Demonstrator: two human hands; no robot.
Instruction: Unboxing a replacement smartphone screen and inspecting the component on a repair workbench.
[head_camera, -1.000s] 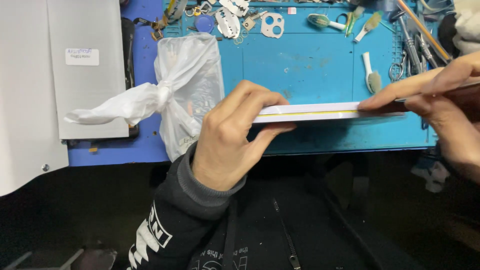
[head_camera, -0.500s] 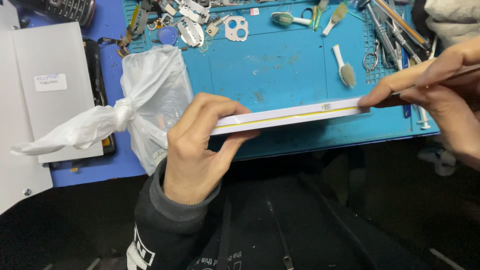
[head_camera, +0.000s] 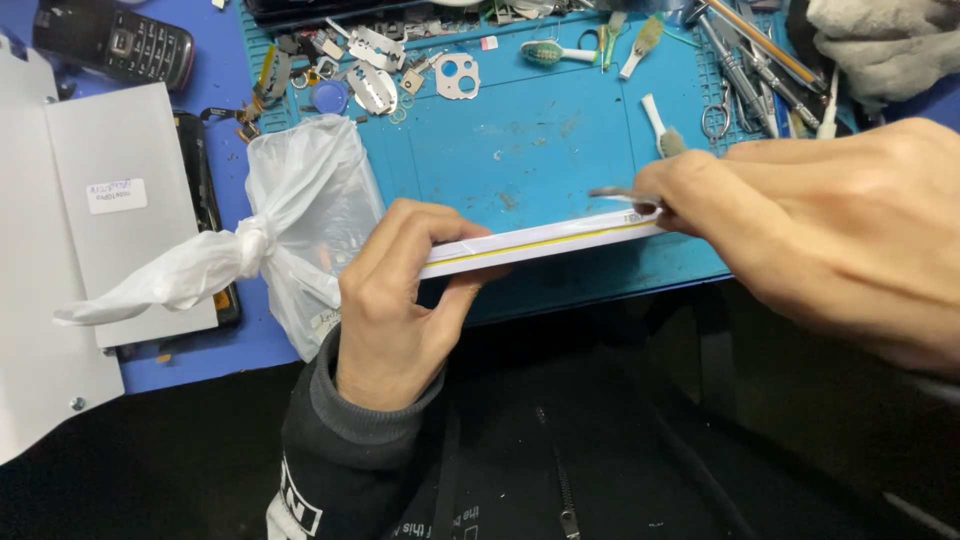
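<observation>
Left hand (head_camera: 390, 310) clamps its fingers on the thin white slab (head_camera: 540, 243), edge-up over the blue mat (head_camera: 520, 150), right hand (head_camera: 830, 230) pinches a slim metal tool (head_camera: 620, 196) at its far end, knotted plastic bag (head_camera: 290, 230) crowding the left, brushes (head_camera: 655, 115) and tweezers (head_camera: 745, 60) behind.

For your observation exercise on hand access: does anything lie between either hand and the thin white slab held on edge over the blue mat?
Nothing visible does. The left hand already grips one end of the white slab, and the right hand touches a thin metal tool to the other end. The tied plastic bag lies off to the left.
</observation>
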